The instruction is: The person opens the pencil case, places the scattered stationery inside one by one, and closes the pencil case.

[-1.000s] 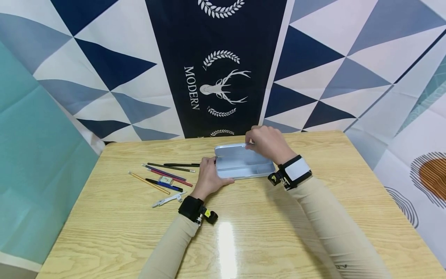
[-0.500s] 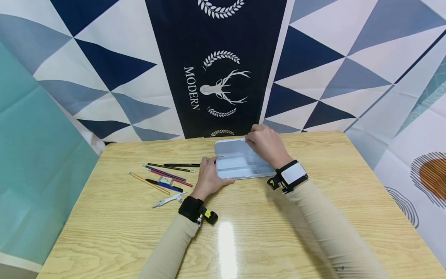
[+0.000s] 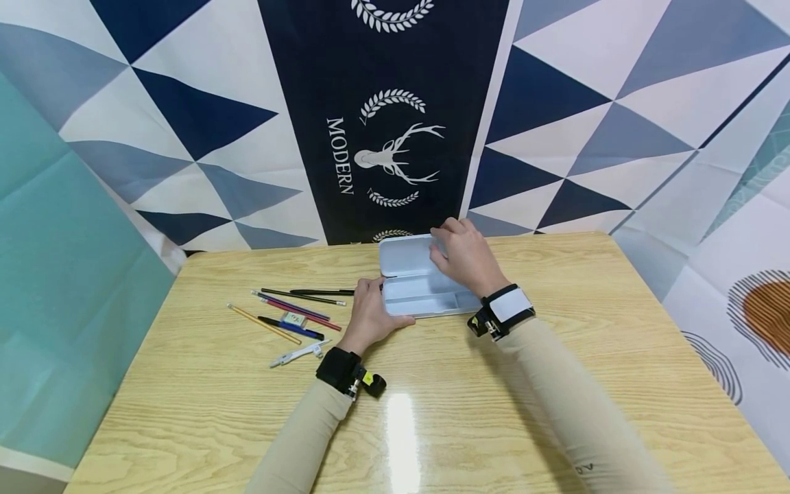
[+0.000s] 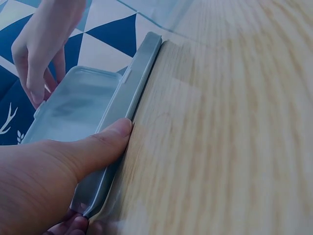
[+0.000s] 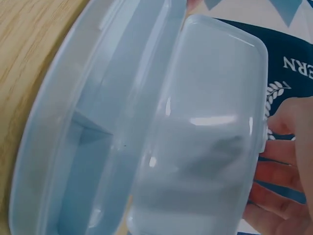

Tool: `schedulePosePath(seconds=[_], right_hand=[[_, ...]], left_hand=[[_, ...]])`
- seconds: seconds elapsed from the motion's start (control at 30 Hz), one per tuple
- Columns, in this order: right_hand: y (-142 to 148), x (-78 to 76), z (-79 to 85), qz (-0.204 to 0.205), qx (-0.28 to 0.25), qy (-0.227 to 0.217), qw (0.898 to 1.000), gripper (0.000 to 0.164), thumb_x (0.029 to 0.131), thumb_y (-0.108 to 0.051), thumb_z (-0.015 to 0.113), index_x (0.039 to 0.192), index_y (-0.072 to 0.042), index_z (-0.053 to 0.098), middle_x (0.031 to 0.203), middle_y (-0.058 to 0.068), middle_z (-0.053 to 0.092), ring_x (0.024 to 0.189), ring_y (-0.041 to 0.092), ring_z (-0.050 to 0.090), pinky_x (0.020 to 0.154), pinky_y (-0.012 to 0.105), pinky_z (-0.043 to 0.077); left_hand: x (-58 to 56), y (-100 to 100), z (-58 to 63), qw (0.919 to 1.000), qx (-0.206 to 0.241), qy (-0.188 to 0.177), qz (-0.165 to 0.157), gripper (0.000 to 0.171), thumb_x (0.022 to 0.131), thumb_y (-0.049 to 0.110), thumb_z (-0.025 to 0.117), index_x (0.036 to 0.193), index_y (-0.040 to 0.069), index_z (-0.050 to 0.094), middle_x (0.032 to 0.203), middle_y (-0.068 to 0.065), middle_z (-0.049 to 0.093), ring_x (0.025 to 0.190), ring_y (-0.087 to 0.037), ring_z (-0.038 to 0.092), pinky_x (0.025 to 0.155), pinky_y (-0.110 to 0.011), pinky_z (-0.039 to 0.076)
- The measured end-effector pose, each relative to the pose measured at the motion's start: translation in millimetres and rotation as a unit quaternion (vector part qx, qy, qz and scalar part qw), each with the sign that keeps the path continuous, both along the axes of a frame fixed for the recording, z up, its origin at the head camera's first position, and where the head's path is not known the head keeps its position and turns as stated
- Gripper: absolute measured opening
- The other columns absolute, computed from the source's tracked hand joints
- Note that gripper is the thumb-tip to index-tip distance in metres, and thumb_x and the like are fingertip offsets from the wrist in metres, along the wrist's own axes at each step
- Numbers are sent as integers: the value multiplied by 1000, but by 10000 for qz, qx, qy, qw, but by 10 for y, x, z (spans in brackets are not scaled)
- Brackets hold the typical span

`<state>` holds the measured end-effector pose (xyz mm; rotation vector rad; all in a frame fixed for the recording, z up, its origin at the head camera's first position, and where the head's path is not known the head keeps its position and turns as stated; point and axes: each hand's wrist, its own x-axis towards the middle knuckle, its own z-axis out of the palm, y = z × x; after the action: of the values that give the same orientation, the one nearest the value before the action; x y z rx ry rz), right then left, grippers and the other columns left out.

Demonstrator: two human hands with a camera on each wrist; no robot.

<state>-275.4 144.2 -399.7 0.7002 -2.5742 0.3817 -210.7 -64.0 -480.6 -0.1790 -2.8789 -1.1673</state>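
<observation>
A pale blue plastic pencil case [image 3: 420, 285] lies at the back of the table with its lid [image 3: 404, 255] swung up and back. Its inside shows a long divider and a small compartment [image 5: 85, 171], with nothing in them. My left hand [image 3: 370, 312] grips the left end of the case, thumb [image 4: 115, 134] along the front wall. At the lid's far edge, by the clasp, my right hand [image 3: 469, 257] holds on with thumb and fingers. Several of its fingers [image 5: 276, 174] are behind the lid in the right wrist view.
Left of the case lie a black pen [image 3: 321, 292], several pencils, among them a yellow one [image 3: 262, 322], an eraser [image 3: 293, 318], a blue pen [image 3: 293, 329] and a white drawing compass [image 3: 299, 353]. A patterned cloth [image 3: 395, 158] hangs behind the table [image 3: 469, 412].
The lid has swung further up and back with my right hand at its edge, so more of the lid's inside shows. My left hand has stayed on the case.
</observation>
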Motion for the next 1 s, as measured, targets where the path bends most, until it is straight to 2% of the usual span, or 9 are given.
schedulePosePath(seconds=[0.17,0.3,0.5,0.77,1.0], right_hand=[[9,-52,-79,-23,21,-230,9997,41,92,-24,63,124,1,68,111,17,67,102,36,57,86,52,54],[25,-82,-153,-55,34,-566,9984,50,93,-26,61,135,2,60,124,22,64,114,38,57,97,53,52],[23,-130,-278,-38,-21,-876,9961,57,95,-27,58,144,1,51,144,27,54,136,43,46,111,58,43],[-1,-144,-344,-186,153,-1480,9887,61,97,-35,58,149,-4,46,157,23,39,149,39,29,115,68,30],[-23,-161,-336,-212,466,-1733,9835,65,98,-41,55,152,-8,42,162,22,32,151,38,25,117,68,26]], left_hand=[[1,-1,-1,10000,7,-5,-26,108,64,42,93,147,-3,41,132,-20,43,118,-32,43,104,-46,45],[13,9,7,9999,65,4,-77,108,64,42,92,147,-4,41,133,-21,43,120,-33,43,104,-47,45],[19,13,15,10000,17,0,-54,108,64,43,92,147,-3,41,133,-21,44,121,-34,43,104,-48,45],[5,-1,-5,10000,-18,6,-50,107,64,43,92,146,-3,42,133,-21,44,120,-33,42,104,-47,45],[0,-20,9,10000,-17,25,-36,107,65,43,92,146,-3,41,133,-20,44,119,-33,43,103,-47,45]])
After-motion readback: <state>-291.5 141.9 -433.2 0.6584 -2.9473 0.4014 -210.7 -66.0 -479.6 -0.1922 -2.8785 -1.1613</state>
